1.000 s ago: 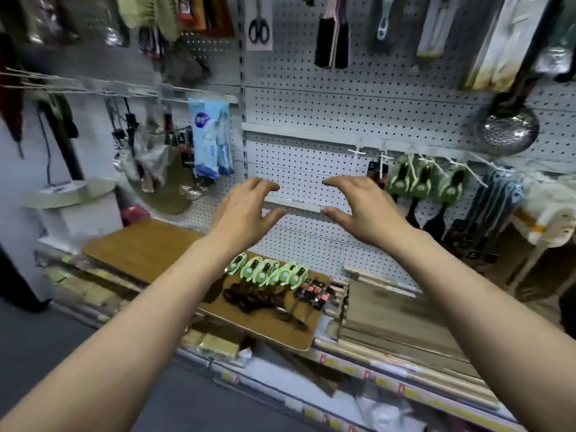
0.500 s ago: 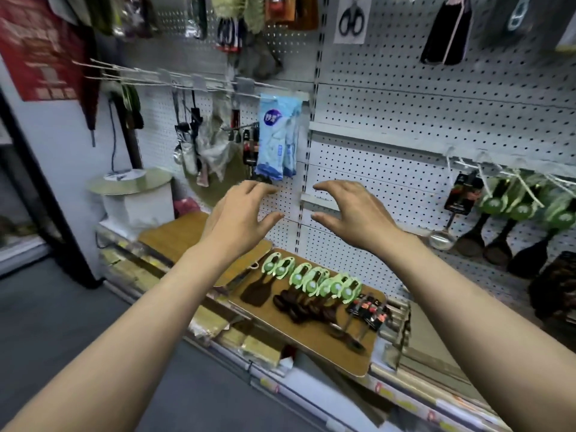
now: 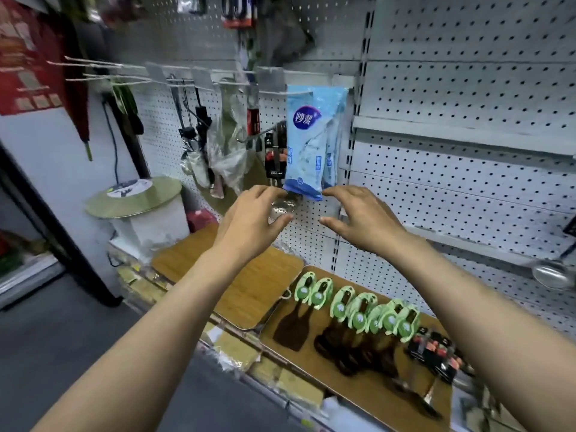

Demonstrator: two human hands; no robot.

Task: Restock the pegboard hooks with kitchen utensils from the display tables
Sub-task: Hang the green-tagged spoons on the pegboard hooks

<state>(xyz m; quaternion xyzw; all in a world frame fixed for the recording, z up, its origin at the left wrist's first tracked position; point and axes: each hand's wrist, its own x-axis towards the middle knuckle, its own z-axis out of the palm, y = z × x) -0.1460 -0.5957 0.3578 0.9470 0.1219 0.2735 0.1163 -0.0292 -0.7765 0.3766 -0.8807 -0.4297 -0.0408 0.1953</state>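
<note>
Two hands up at the pegboard [image 3: 467,88], neither holding stock: left hand [image 3: 249,222] has a loose, half-open grip, fingertips near a small metal strainer [image 3: 280,208] hanging below the blue wipes pack [image 3: 307,141]; contact unclear. Right hand [image 3: 364,219] likewise half open, empty, just under the pack. Stock sits lower right: green-carded spatulas [image 3: 358,310] in a row on the wooden bench [image 3: 258,291], dark-carded utensils [image 3: 436,353] beyond. My read: pick one card by its top so the hang hole stays clear, then slide it straight onto a bare hook [image 3: 93,62]. Retail aisle, grey floor [image 3: 62,338].
</note>
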